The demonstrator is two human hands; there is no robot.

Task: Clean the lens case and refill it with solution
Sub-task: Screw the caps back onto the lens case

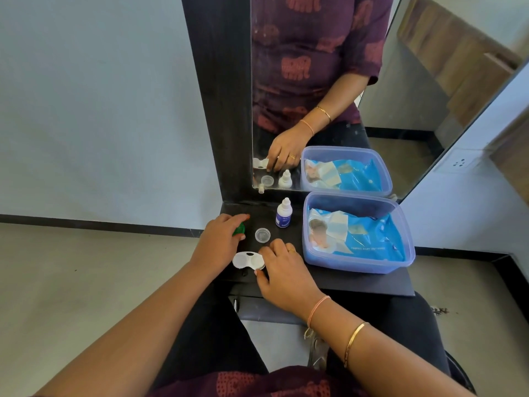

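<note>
A white lens case (246,260) lies on the dark shelf (357,282), both wells uncovered. My right hand (282,270) grips the case's right end with thumb and fingers. My left hand (221,239) rests on the shelf to the left, fingers closed over a green cap (239,229). A clear round cap (262,235) sits loose behind the case. A small white solution bottle (284,214) with a blue label stands upright farther back, its nozzle closed.
A blue-tinted plastic box (406,247) holding a blue wipes pack (363,239) fills the shelf's right side. A mirror (400,96) rises at the back edge and a dark post (220,96) stands beside it. The shelf's front edge is near my lap.
</note>
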